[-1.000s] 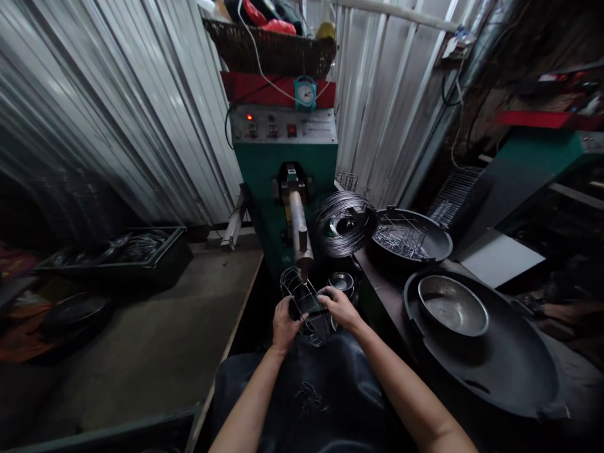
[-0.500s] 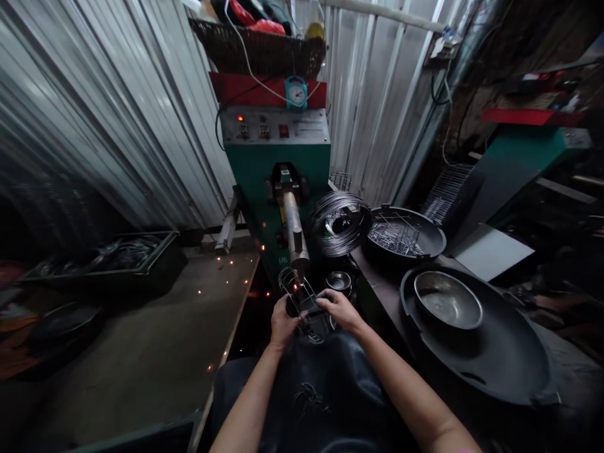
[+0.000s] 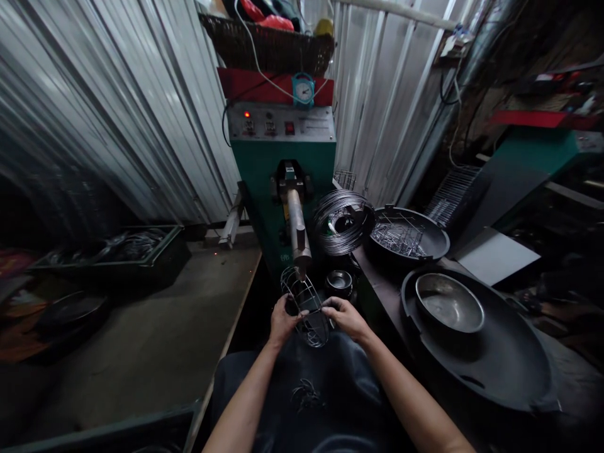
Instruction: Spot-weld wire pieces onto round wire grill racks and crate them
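Note:
A round wire cage (image 3: 311, 301) is held between my two hands, below the arm of a green spot welding machine (image 3: 255, 163). The metal electrode arm (image 3: 298, 233) reaches toward me, and its tip is at the cage's far end; whether they touch I cannot tell. My left hand (image 3: 284, 322) grips the cage's left side with thumb and fingers. From the right, my right hand (image 3: 346, 316) pinches the cage's wire near its middle. Several short bent wires (image 3: 306, 395) lie on the dark apron (image 3: 349, 384) over my lap.
Right of the machine hangs a coil of wire (image 3: 343, 223). Beyond it a black pan (image 3: 434, 236) holds wire pieces. Nearer, a steel bowl (image 3: 449, 302) sits in a large black pan (image 3: 504, 371). At left a green bin (image 3: 165, 246) stands on the floor.
Orange sparks that flew around the electrode tip and over the floor have almost all gone. The glow at the tip is out. Both hands still hold the cage, and the view has shifted slightly.

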`<state>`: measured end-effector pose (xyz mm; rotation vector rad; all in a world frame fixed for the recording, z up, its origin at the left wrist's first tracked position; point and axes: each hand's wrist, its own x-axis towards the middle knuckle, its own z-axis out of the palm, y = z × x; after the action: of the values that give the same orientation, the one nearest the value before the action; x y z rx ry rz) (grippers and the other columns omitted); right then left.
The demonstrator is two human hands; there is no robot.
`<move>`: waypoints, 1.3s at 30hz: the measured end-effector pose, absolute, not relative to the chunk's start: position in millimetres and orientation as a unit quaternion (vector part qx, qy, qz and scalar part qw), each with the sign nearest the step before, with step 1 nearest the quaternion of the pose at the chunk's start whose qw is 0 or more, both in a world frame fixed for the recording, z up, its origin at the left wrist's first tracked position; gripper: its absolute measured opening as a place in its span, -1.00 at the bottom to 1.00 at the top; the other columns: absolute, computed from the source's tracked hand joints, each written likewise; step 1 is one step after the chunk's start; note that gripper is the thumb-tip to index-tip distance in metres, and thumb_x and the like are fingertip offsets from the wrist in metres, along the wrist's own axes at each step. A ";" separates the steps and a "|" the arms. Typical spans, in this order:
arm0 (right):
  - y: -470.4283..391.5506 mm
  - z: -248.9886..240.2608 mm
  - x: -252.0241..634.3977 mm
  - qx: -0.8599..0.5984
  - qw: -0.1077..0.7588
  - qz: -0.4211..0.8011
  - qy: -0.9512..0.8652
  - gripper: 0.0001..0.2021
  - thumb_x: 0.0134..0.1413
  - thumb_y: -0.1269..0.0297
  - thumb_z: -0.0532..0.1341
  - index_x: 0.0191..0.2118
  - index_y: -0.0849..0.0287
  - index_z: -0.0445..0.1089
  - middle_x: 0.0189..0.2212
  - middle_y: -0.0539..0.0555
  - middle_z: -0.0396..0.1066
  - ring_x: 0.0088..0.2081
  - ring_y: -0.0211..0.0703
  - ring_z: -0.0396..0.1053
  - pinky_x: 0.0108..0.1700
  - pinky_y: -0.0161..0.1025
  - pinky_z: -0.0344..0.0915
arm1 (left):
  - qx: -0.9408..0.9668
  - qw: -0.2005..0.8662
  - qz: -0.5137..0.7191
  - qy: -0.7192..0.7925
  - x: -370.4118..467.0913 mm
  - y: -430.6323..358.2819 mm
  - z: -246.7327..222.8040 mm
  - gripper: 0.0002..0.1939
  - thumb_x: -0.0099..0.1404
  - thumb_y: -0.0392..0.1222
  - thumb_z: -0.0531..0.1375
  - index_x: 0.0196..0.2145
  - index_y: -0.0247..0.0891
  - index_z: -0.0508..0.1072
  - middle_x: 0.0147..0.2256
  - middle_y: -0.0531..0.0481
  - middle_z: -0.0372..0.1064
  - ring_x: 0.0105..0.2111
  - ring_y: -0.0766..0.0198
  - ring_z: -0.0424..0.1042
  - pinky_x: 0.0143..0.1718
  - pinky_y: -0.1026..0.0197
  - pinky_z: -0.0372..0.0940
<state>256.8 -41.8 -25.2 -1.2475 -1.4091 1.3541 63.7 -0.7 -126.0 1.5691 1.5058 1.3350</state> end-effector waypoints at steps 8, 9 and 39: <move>-4.1 -9.6 232.5 -0.498 0.428 0.507 -0.559 -0.82 -0.16 0.21 0.21 -0.44 0.22 0.37 -0.53 -0.04 0.33 -0.43 -0.24 0.26 -0.33 -0.30 0.19 | 0.495 0.413 0.494 0.584 67.8 12.5 -113.9 -0.33 -0.25 0.01 0.40 -0.17 -0.30 0.34 -0.26 -0.12 0.41 -0.19 0.07 0.40 -0.14 0.04 0.29; -1.6 -8.5 231.0 -0.500 0.426 0.504 -0.561 -0.83 -0.16 0.22 0.21 -0.44 0.22 0.38 -0.52 -0.04 0.34 -0.42 -0.23 0.26 -0.33 -0.30 0.19 | 0.489 0.419 0.493 0.585 67.7 13.1 -114.4 -0.33 -0.25 0.00 0.40 -0.18 -0.30 0.34 -0.26 -0.12 0.42 -0.19 0.07 0.40 -0.13 0.03 0.29; -19.0 -26.9 247.0 -0.509 0.405 0.521 -0.553 -0.80 -0.15 0.19 0.23 -0.39 0.22 0.41 -0.49 -0.03 0.38 -0.39 -0.22 0.30 -0.29 -0.28 0.22 | 0.439 0.514 0.521 0.521 63.4 5.8 -118.9 -0.24 -0.18 -0.07 0.39 -0.01 -0.28 0.28 -0.21 -0.11 0.40 -0.20 0.12 0.40 -0.12 0.06 0.28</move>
<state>247.0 -19.0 -26.9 -1.2835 -1.3949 1.3155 63.4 5.8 -118.9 1.0561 1.2513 1.2528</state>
